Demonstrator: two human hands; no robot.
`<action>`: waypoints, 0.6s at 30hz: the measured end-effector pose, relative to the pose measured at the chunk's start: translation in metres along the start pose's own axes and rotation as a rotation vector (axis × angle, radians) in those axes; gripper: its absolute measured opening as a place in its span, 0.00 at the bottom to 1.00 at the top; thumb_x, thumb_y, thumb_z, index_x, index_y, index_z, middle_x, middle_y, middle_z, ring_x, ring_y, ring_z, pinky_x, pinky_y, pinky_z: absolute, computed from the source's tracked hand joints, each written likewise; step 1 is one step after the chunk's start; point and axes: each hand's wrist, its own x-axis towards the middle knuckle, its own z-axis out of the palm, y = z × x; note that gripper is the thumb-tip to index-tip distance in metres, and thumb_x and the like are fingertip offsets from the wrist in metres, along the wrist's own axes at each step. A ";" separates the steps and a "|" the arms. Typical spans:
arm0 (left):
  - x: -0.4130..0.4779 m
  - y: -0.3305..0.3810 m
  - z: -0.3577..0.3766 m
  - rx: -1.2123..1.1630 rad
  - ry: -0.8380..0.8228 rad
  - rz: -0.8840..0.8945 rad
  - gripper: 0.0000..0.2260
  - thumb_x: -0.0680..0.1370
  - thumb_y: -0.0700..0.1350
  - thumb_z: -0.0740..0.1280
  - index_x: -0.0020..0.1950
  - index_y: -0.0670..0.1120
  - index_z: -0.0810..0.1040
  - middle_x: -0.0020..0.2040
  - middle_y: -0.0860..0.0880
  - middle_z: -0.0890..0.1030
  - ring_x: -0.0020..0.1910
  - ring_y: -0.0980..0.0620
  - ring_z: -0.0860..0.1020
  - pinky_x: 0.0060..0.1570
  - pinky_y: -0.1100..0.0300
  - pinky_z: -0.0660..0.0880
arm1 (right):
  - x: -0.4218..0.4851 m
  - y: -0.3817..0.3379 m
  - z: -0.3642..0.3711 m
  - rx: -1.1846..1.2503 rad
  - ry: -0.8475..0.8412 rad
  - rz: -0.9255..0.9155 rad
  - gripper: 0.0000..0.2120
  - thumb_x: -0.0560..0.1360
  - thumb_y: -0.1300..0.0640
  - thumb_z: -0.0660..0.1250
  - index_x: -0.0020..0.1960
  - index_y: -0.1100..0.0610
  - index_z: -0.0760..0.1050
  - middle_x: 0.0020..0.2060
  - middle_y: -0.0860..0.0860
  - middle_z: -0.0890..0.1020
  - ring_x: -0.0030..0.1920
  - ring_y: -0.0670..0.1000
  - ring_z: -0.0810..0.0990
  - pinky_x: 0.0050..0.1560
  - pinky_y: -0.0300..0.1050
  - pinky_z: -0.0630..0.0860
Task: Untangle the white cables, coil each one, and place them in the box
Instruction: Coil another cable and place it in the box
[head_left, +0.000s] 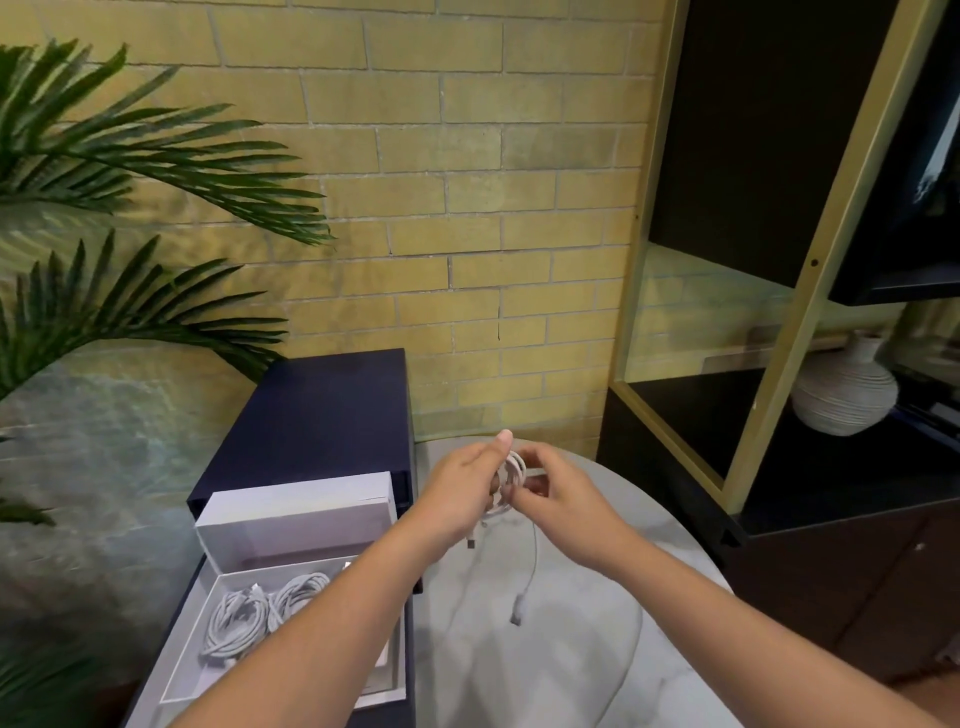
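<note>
My left hand (460, 486) grips a small coil of white cable (511, 480) held up above the round marble table (571, 670). My right hand (558, 491) pinches the same coil from the right side. Two loose ends hang down from the coil, one short with a plug (470, 544), one longer ending in a connector (516, 616). At the lower left an open white box (179, 670) holds two coiled white cables (260, 610), partly hidden by my left forearm.
The box's white lid (296, 512) stands just behind it on a dark blue cabinet (317, 410). A palm plant (119, 171) fills the left. A dark shelf unit with a ribbed white vase (844, 395) stands at the right, a brick wall behind.
</note>
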 end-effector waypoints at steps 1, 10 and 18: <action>-0.001 0.000 0.001 0.014 0.001 0.008 0.20 0.82 0.55 0.58 0.32 0.51 0.75 0.22 0.58 0.67 0.22 0.60 0.65 0.29 0.62 0.61 | 0.002 0.000 0.001 -0.006 -0.004 0.042 0.09 0.76 0.59 0.65 0.56 0.53 0.74 0.49 0.51 0.81 0.49 0.49 0.81 0.52 0.46 0.78; 0.002 0.000 0.002 0.157 0.026 0.098 0.19 0.81 0.57 0.58 0.37 0.47 0.75 0.25 0.58 0.70 0.27 0.58 0.67 0.35 0.59 0.65 | 0.012 -0.001 0.001 0.398 -0.122 0.263 0.09 0.75 0.67 0.56 0.48 0.58 0.73 0.39 0.51 0.76 0.40 0.47 0.71 0.39 0.40 0.66; 0.003 -0.001 0.001 0.203 0.062 0.106 0.20 0.80 0.59 0.59 0.37 0.46 0.73 0.30 0.53 0.70 0.31 0.53 0.67 0.36 0.56 0.65 | 0.008 -0.009 -0.010 0.514 -0.270 0.276 0.14 0.75 0.69 0.57 0.52 0.55 0.76 0.41 0.48 0.81 0.41 0.43 0.77 0.44 0.42 0.65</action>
